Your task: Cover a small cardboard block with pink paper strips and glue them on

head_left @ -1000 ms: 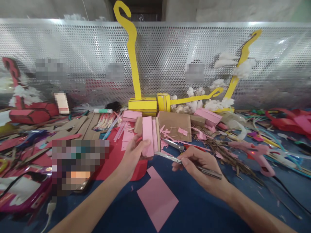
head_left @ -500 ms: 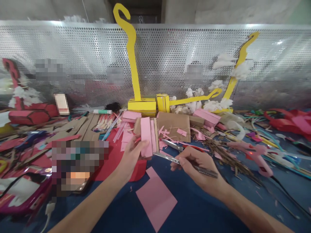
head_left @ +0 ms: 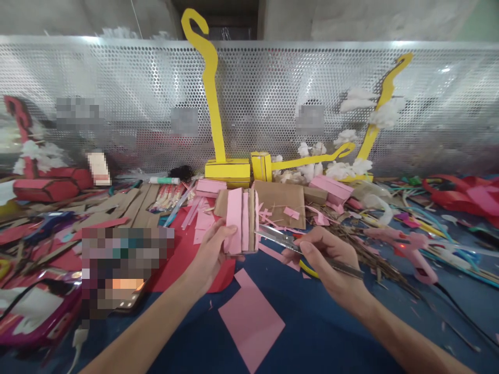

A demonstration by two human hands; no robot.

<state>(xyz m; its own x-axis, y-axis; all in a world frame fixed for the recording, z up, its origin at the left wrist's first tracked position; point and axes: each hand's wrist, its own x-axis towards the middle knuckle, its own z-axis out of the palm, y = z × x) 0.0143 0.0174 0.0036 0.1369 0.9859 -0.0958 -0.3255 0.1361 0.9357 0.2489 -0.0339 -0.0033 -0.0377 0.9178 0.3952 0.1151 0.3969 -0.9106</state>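
Observation:
My left hand [head_left: 216, 244] grips a small cardboard block [head_left: 251, 223] with pink paper strips on its front, thumb over the pink face. The block is held upright, with bare brown cardboard showing along its right side. In my right hand [head_left: 327, 259] is a utility knife [head_left: 275, 239], its metal blade pointing left and its tip at or close to the block's right edge. Whether the tip touches the cardboard I cannot tell. A yellow-edged handle [head_left: 309, 268] shows just under my right fingers, mostly hidden. Below the hands lies a pink paper sheet [head_left: 251, 322].
A pink glue gun [head_left: 415, 252] with a lit red light and a cord lies at right. Yellow hook-topped figures [head_left: 213, 93] stand by the perforated metal panel [head_left: 265, 93]. Cardboard strips [head_left: 134, 208] and red paper [head_left: 187, 265] cover the left; paper scraps lie behind.
The knife has moved right and slightly up, from the block's lower corner to its right edge. The block has turned a little, showing more bare cardboard. Scissors seen behind it earlier are now mostly hidden.

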